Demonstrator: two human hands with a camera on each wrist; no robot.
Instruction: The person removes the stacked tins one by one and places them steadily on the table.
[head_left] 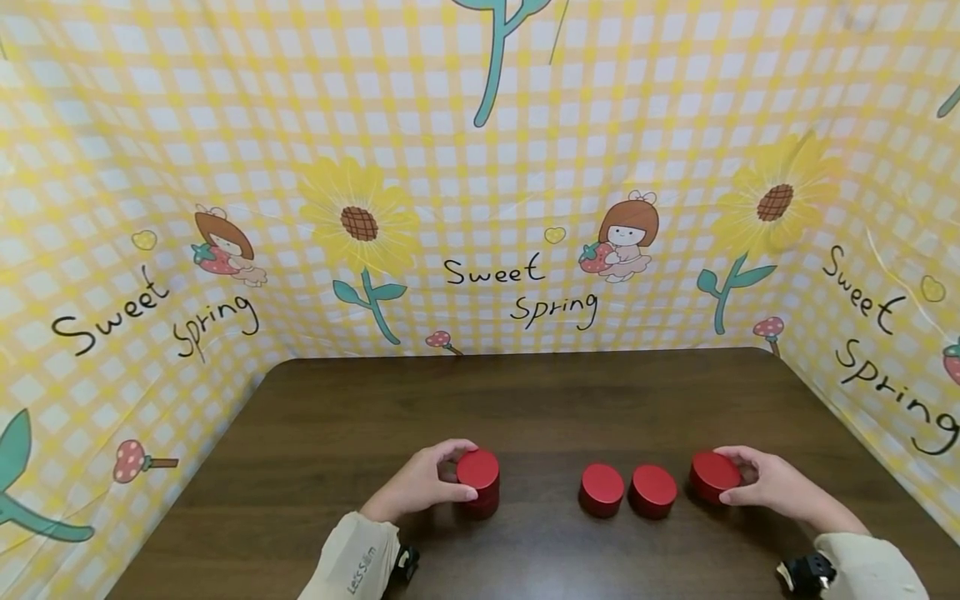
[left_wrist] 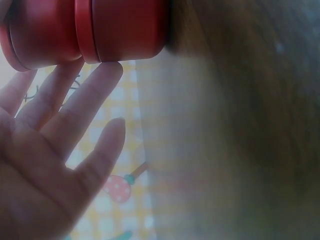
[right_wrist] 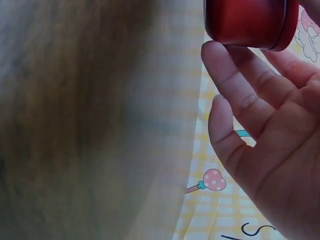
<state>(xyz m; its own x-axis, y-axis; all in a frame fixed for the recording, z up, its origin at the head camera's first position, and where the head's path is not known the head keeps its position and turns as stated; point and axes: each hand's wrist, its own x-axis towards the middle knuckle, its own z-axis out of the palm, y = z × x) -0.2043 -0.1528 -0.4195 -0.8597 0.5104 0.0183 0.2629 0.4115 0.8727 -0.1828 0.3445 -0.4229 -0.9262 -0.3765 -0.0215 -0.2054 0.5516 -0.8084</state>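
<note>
Two round red tins stand one on the other left of the table's middle. My left hand (head_left: 420, 485) grips the upper tin (head_left: 478, 470) between thumb and fingers, and the lower tin (head_left: 483, 508) is directly beneath. From the left wrist view, the fingertips lie along the upper tin (left_wrist: 42, 35) and near the seam with the lower tin (left_wrist: 131, 30). Farther right, my right hand (head_left: 776, 485) holds a single red tin (head_left: 712, 477) by its right side, thumb in front. The right wrist view shows fingers against that tin (right_wrist: 245, 22); whether it touches the table I cannot tell.
Between the hands, two more red tins (head_left: 602, 488) (head_left: 652, 490) sit close together on the dark wooden table (head_left: 525, 400). A yellow checked cloth (head_left: 465, 183) with printed flowers and lettering hangs behind the table and along both sides.
</note>
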